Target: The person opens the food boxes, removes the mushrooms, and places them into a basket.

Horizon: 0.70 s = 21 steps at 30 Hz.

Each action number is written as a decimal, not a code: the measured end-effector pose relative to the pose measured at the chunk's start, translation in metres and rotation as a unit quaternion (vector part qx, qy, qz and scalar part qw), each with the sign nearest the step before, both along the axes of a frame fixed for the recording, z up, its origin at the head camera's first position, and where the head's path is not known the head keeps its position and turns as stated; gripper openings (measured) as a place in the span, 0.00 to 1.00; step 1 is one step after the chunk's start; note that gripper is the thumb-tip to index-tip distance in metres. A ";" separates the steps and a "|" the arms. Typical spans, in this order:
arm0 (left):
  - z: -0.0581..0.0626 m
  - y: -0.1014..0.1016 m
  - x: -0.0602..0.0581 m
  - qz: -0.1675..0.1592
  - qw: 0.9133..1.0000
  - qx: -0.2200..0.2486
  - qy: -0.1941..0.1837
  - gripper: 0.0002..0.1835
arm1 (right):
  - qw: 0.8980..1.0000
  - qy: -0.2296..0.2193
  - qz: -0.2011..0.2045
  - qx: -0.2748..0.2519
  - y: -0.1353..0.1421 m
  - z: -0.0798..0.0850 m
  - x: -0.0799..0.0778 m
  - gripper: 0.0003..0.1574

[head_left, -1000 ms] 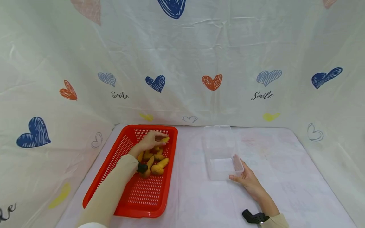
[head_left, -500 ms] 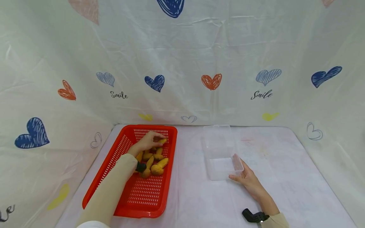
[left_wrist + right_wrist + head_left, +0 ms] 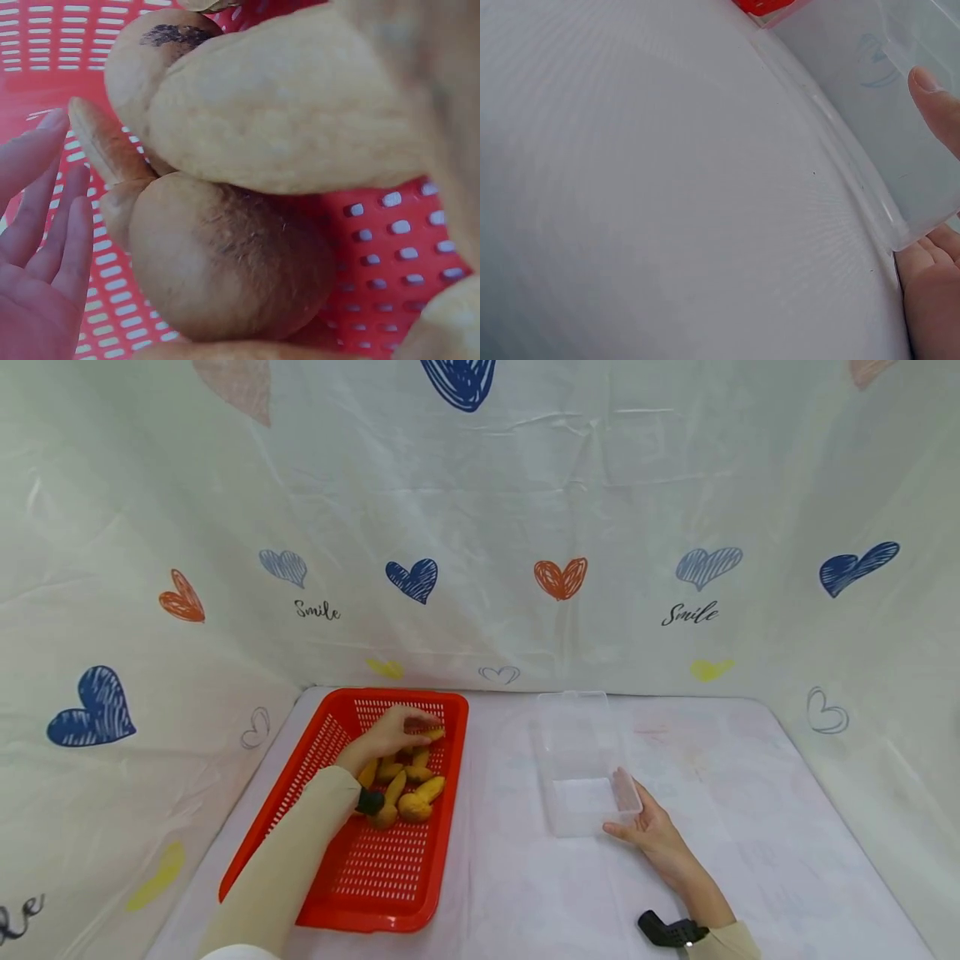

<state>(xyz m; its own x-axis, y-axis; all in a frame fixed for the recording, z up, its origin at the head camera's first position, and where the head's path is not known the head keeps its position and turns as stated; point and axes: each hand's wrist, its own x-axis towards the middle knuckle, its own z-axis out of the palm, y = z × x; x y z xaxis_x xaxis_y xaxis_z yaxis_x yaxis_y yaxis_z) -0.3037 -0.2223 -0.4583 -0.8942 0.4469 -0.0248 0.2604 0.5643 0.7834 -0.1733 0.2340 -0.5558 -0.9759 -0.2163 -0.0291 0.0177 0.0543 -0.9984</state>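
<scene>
My left hand [image 3: 393,731] reaches into the back of a red plastic basket [image 3: 405,920]. Its thumb and fingers are spread around a small yellow gourd [image 3: 435,735]; in the left wrist view the fingertips stand beside a slim gourd neck [image 3: 105,139], a gap showing between. Several more gourds [image 3: 414,807], each with a round bulb and a narrower neck, lie below that hand, partly hidden by the wrist. My right hand [image 3: 660,839] holds the near right corner of a clear plastic box [image 3: 566,822], thumb at the front wall, fingers behind the right side.
The box's lid [image 3: 576,718] lies folded back, away from me. Both basket and box stand on a white-covered table [image 3: 510,893], the box to the basket's right. A hanging white sheet [image 3: 480,635] with printed hearts encloses the back and sides.
The gourd by the left fingertips sits slightly lower in the head view. The left fingers have barely shifted; the right hand and the box stay put.
</scene>
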 end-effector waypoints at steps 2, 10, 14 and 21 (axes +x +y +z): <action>0.002 0.000 0.001 -0.001 1.000 0.008 -0.002 0.19 | 1.000 -0.001 -0.002 -0.004 0.001 0.000 -0.001 0.62; 0.015 -0.003 0.013 0.022 1.000 0.013 -0.008 0.25 | 1.000 0.016 -0.009 -0.018 0.005 -0.001 -0.003 0.60; 0.020 -0.006 0.019 0.024 1.000 0.016 0.003 0.25 | 1.000 0.015 -0.019 -0.006 0.008 -0.001 -0.001 0.60; 0.034 -0.016 0.030 0.049 0.998 0.019 0.044 0.24 | 0.997 0.045 -0.018 0.057 0.013 0.007 -0.002 0.61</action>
<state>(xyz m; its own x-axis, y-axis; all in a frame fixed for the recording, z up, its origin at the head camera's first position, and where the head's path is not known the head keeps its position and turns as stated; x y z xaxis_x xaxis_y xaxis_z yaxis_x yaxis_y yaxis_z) -0.2733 -0.2379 -0.4238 -0.9314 0.3570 0.0712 0.2746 0.5608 0.7811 -0.1757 0.2465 -0.5487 -0.9826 -0.1822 0.0366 -0.0677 0.1678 -0.9835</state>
